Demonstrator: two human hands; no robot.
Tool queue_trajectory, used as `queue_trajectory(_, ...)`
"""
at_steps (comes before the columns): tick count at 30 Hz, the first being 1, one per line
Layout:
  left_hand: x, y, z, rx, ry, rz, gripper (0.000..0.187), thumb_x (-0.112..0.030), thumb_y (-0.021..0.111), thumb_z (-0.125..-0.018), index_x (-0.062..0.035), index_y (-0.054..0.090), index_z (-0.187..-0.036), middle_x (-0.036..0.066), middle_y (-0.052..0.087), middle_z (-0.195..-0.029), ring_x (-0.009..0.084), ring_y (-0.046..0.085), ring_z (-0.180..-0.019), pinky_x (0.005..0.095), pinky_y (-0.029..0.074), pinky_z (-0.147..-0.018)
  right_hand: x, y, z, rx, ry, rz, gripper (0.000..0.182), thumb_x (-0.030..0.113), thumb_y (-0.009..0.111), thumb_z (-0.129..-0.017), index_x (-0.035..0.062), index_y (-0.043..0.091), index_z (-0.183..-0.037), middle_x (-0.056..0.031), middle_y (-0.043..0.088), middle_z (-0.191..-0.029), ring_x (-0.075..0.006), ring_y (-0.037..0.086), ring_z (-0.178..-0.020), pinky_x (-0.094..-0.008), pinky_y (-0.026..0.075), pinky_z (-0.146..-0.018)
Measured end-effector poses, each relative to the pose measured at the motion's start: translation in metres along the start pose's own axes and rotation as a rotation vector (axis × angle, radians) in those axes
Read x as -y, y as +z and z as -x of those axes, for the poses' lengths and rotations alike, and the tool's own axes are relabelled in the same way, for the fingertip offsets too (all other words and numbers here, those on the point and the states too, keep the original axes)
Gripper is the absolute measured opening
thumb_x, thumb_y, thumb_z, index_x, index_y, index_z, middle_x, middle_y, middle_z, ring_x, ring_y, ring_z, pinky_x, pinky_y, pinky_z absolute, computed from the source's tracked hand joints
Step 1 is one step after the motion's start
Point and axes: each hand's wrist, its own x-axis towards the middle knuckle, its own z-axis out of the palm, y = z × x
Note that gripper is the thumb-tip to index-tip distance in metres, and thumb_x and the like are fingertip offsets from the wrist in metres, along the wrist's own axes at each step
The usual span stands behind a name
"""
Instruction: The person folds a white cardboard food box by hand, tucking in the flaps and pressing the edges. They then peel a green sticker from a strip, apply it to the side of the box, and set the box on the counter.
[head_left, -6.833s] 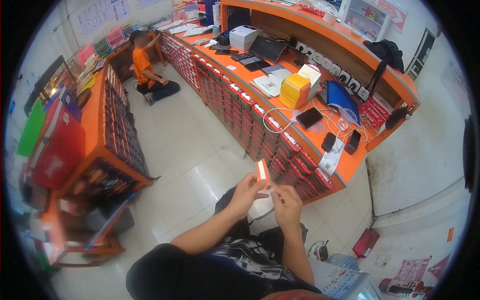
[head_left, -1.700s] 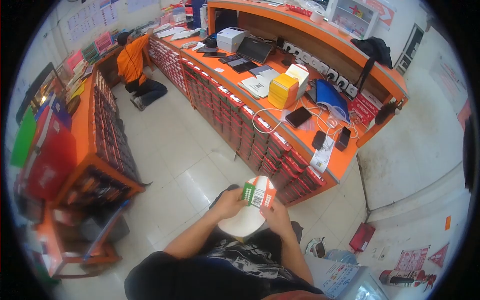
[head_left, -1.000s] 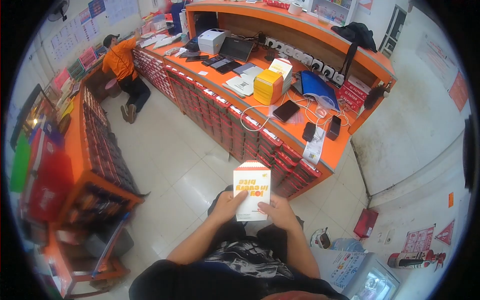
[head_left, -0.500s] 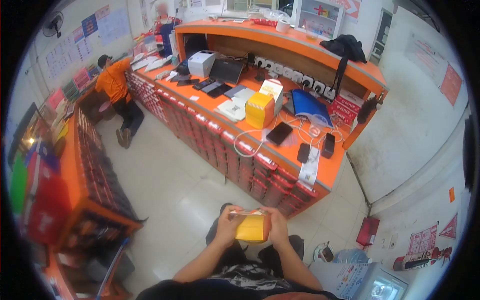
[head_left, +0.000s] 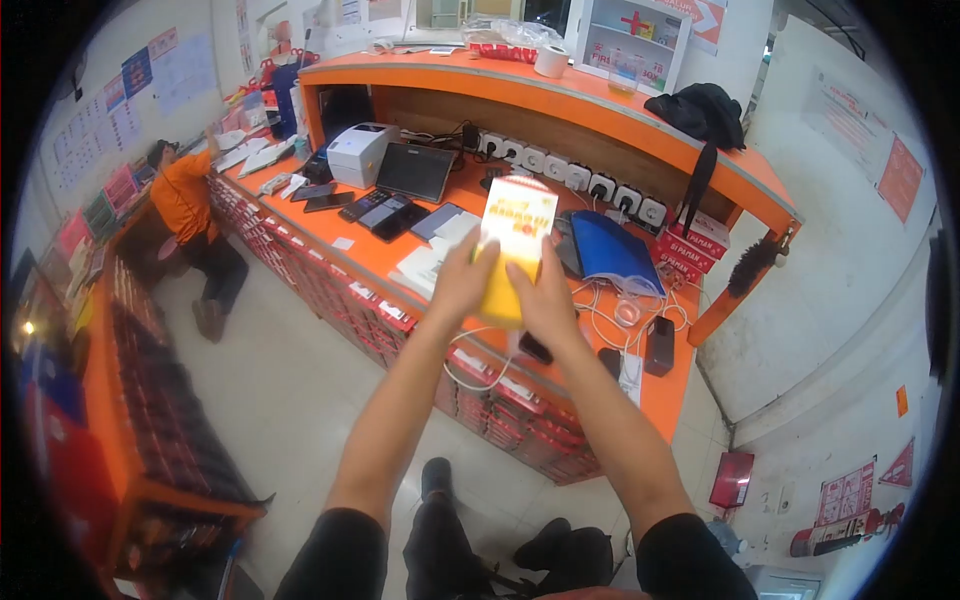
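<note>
Orange runs all along the counter point(head_left: 395, 262), and above its near stretch a yellow-and-white packet point(head_left: 516, 240) is held out at arm's length. The left hand point(head_left: 462, 282) grips it from the left edge and the right hand point(head_left: 543, 296) from the lower right, fingers of both wrapped onto the card, so it hangs upright in the air over the counter rather than resting on it. The printing on its white upper part is too blurred to read.

Behind and to the right of the packet lies a blue folder point(head_left: 611, 254), partly covered by it from where I stand. White cables point(head_left: 603, 322) loop across the counter below the folder, near a dark phone point(head_left: 659, 346) standing close to the counter's edge, and another phone point(head_left: 535, 349) peeps out just under the right wrist. To the left sit a white printer point(head_left: 357, 154), a dark tablet point(head_left: 415, 172) propped up beside it, and a row of phones point(head_left: 372, 208) laid flat. A strip of white sockets point(head_left: 585, 182) lines the back wall under the raised shelf, where a roll of tape point(head_left: 549, 61) stands. A black bag point(head_left: 707, 113) slumps on the shelf's right end. Red drawers point(head_left: 330, 285) fill the counter's front.

Far off on the left another person in an orange shirt point(head_left: 182, 203) crouches by the counter, one arm lifted towards it, well apart from the hands with the packet.
</note>
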Motion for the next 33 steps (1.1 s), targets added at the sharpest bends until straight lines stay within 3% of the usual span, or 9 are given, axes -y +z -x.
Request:
queue_trajectory(4, 0.042, 0.000, -0.097, 0.156, -0.109, -0.052, 0.058, -0.039, 0.059, -0.099, -0.0006, 0.056, -0.142, 0.024, 0.065, -0.129, 0.0310, 0.062, -0.122, 0.0348, 0.047, -0.101, -0.040, 0.019, -0.073, 0.006, 0.154, 0.209, 0.082, 0.042, 0.059, -0.098, -0.0110, 0.027, -0.152, -0.0331, 0.037, -0.153, -0.0439, 0.037, -0.144, -0.0450, 0.031, -0.119)
queue_trajectory(6, 0.077, 0.004, -0.123, 0.132, -0.201, -0.213, 0.045, -0.037, 0.054, -0.104, -0.0017, 0.061, -0.131, 0.011, 0.069, -0.118, 0.0183, 0.066, -0.102, 0.0316, 0.051, -0.088, -0.050, 0.023, -0.088, 0.033, 0.244, 0.266, 0.080, 0.047, 0.055, -0.098, -0.0097, 0.033, -0.150, -0.0326, 0.041, -0.151, -0.0430, 0.040, -0.142, -0.0475, 0.034, -0.117)
queue_trajectory(8, 0.098, 0.004, -0.137, 0.180, -0.221, -0.221, 0.047, -0.038, 0.052, -0.105, -0.0011, 0.061, -0.131, 0.012, 0.069, -0.118, 0.0194, 0.066, -0.103, 0.0337, 0.050, -0.090, -0.042, 0.019, -0.096, 0.111, 0.410, 0.437, 0.075, 0.049, 0.052, -0.099, -0.0085, 0.041, -0.146, -0.0320, 0.044, -0.149, -0.0422, 0.043, -0.140, -0.0493, 0.036, -0.115)
queue_trajectory(14, 0.100, 0.004, -0.143, 0.433, -0.456, -0.070, 0.051, -0.042, 0.043, -0.107, -0.0003, 0.060, -0.131, 0.012, 0.069, -0.119, 0.0209, 0.066, -0.105, 0.0362, 0.049, -0.094, -0.076, 0.030, -0.101, 0.145, 0.441, 0.651, 0.073, 0.053, 0.046, -0.100, -0.0063, 0.046, -0.143, -0.0304, 0.045, -0.148, -0.0443, 0.042, -0.140, -0.0515, 0.034, -0.115)
queue_trajectory(22, 0.129, -0.004, -0.141, 0.330, -0.400, -0.014, 0.056, -0.047, 0.041, -0.108, 0.0012, 0.063, -0.128, 0.013, 0.069, -0.122, 0.0212, 0.064, -0.109, 0.0352, 0.046, -0.098, -0.109, 0.021, -0.092, 0.116, 0.356, 0.487, 0.069, 0.052, 0.048, -0.100, -0.0068, 0.054, -0.134, -0.0319, 0.049, -0.143, -0.0446, 0.048, -0.133, -0.0504, 0.037, -0.113)
queue_trajectory(24, 0.158, -0.021, -0.137, 0.122, -0.057, -0.240, 0.056, -0.041, 0.044, -0.106, 0.0050, 0.060, -0.133, 0.016, 0.067, -0.130, 0.0258, 0.062, -0.118, 0.0342, 0.044, -0.102, -0.090, -0.005, -0.059, -0.005, 0.165, 0.312, 0.058, 0.044, 0.053, -0.101, -0.0050, 0.057, -0.130, -0.0286, 0.055, -0.135, -0.0420, 0.053, -0.128, -0.0466, 0.040, -0.109)
queue_trajectory(26, 0.155, -0.048, -0.115, 0.181, -0.044, -0.614, 0.050, -0.037, 0.056, -0.098, -0.0010, 0.063, -0.132, 0.019, 0.064, -0.133, 0.0348, 0.059, -0.123, 0.0391, 0.047, -0.103, -0.061, -0.032, 0.011, -0.147, 0.069, 0.087, 0.038, 0.026, 0.061, -0.100, -0.0017, 0.060, -0.127, -0.0199, 0.062, -0.123, -0.0321, 0.059, -0.122, -0.0395, 0.047, -0.100)
queue_trajectory(30, 0.126, -0.066, -0.075, 0.534, -0.060, -1.354, 0.053, -0.042, 0.071, -0.086, -0.0059, 0.068, -0.125, 0.020, 0.066, -0.129, 0.0357, 0.060, -0.123, 0.0434, 0.050, -0.103, -0.051, -0.075, 0.165, 0.007, 0.414, -0.013, 0.024, 0.021, 0.065, -0.100, -0.0007, 0.067, -0.110, -0.0075, 0.071, -0.100, -0.0149, 0.065, -0.096, -0.0321, 0.051, -0.087)
queue_trajectory(33, 0.145, -0.073, -0.056, 0.333, -0.008, -1.305, 0.048, -0.047, 0.071, -0.085, -0.0093, 0.072, -0.115, 0.015, 0.067, -0.126, 0.0368, 0.063, -0.118, 0.0447, 0.051, -0.102, -0.080, -0.080, 0.280, 0.141, 0.605, -0.070, 0.025, 0.023, 0.065, -0.099, 0.0003, 0.070, -0.107, -0.0088, 0.073, -0.100, -0.0156, 0.066, -0.094, -0.0314, 0.052, -0.084)
